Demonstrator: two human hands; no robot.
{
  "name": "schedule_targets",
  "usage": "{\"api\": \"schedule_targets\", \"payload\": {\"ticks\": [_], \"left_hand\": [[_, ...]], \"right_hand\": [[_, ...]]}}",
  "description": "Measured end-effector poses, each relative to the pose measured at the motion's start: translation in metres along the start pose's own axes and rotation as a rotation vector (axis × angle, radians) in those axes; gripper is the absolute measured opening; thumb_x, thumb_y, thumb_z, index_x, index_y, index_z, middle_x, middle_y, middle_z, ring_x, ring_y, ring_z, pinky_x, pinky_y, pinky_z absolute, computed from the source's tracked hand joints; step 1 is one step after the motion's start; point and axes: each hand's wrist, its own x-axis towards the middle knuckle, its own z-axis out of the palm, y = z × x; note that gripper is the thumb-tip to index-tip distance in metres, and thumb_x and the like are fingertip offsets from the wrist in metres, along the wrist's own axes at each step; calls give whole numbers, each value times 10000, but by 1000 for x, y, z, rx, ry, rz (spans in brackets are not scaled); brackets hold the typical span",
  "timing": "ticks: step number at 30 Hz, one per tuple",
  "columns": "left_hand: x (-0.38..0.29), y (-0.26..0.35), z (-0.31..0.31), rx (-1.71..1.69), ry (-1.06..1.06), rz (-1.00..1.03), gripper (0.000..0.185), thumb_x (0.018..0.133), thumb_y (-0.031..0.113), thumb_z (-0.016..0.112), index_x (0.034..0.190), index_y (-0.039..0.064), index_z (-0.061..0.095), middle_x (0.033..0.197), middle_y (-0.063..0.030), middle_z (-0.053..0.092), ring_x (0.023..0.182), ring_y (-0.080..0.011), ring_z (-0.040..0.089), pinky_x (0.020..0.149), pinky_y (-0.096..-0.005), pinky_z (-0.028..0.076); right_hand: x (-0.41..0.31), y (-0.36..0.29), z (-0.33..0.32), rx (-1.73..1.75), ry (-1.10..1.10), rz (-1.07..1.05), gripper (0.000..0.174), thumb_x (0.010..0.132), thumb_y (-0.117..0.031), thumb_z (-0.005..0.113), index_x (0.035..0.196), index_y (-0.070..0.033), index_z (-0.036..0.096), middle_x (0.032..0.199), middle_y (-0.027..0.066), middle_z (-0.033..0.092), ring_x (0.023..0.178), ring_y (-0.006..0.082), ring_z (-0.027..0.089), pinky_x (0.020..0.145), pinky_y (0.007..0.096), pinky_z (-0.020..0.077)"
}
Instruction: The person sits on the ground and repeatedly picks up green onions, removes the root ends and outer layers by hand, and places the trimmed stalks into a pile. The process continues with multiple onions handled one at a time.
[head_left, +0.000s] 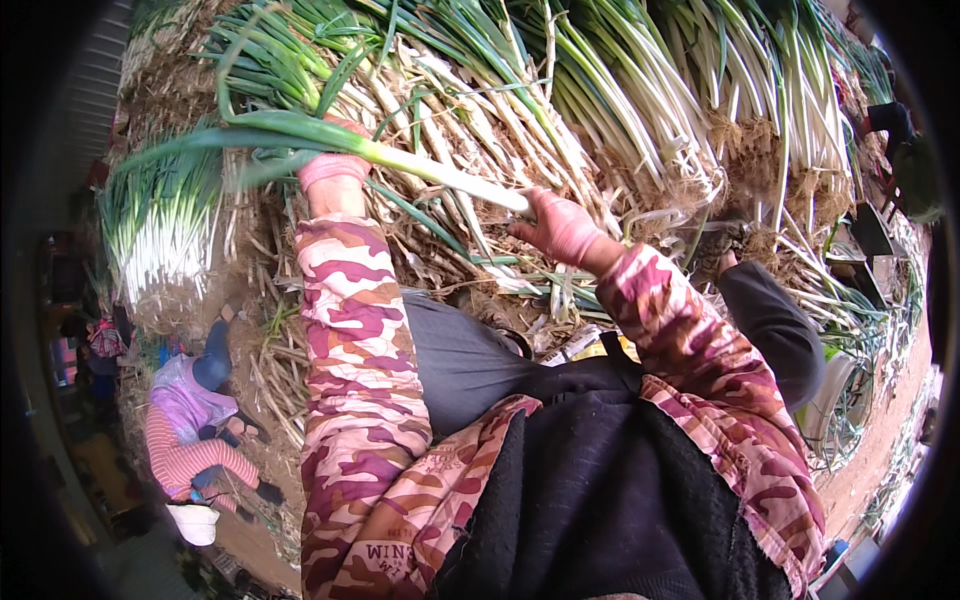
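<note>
One long green onion (442, 174), with a white stalk and green leaves, spans from my left hand to my right hand. My left hand (339, 154), in a pinkish glove, lies around or beneath its upper, green part; the fingers are largely hidden. Around the white root end is my gloved right hand (559, 223), its thumb below the stalk. Beneath both hands lies a bed of untrimmed green onions (420, 97) with dry brownish outer leaves. Just beyond, to the right, are piled stalks with pale shafts and roots (637, 97).
Another bundle of white-stalked onions (161, 240) lies at left. A co-worker in striped sleeves (199, 457) crouches at lower left, near a white hat or container (193, 523). A pale bucket-like container (832, 397) with leaf scraps stands at right. Loose leaves litter the ground near my legs.
</note>
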Motion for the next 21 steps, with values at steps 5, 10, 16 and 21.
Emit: {"api": "schedule_targets", "payload": {"ticks": [5, 10, 16, 21], "left_hand": [[-25, 4, -57, 2736, -211, 916, 522, 880, 672, 522, 988, 202, 721, 801, 0, 712, 608, -225, 625, 531, -373, 529], [-31, 42, -48, 3034, -321, 1142, 775, 882, 923, 329, 899, 188, 576, 591, -3, 538, 464, -209, 470, 453, -384, 458], [-37, 17, -61, 3208, 182, -79, 833, 720, 1016, 429, 735, 185, 488, 531, 88, 372, 432, -88, 324, 438, -283, 281], [-37, -2, -53, 3065, 104, -483, 883, 638, 1051, 443, 714, 176, 531, 531, 99, 395, 428, -71, 345, 436, -261, 261]], "right_hand": [[6, -4, 3, -244, -7, -7, 597, 955, -627, 626, 974, -34, 688, 850, 211, 721, 839, 401, 720, 741, 472, 570], [16, -53, -7, -251, 183, -66, 490, 1034, -489, 543, 913, -35, 682, 807, 215, 696, 783, 409, 698, 683, 519, 544], [30, -4, -8, 716, -593, 383, 580, 1088, -551, 436, 932, -54, 692, 569, 11, 577, 417, 128, 543, 394, 294, 457], [-12, 27, 12, 872, -704, 224, 646, 1078, -622, 406, 959, -57, 696, 620, 1, 607, 467, 97, 563, 431, 265, 465]]}}
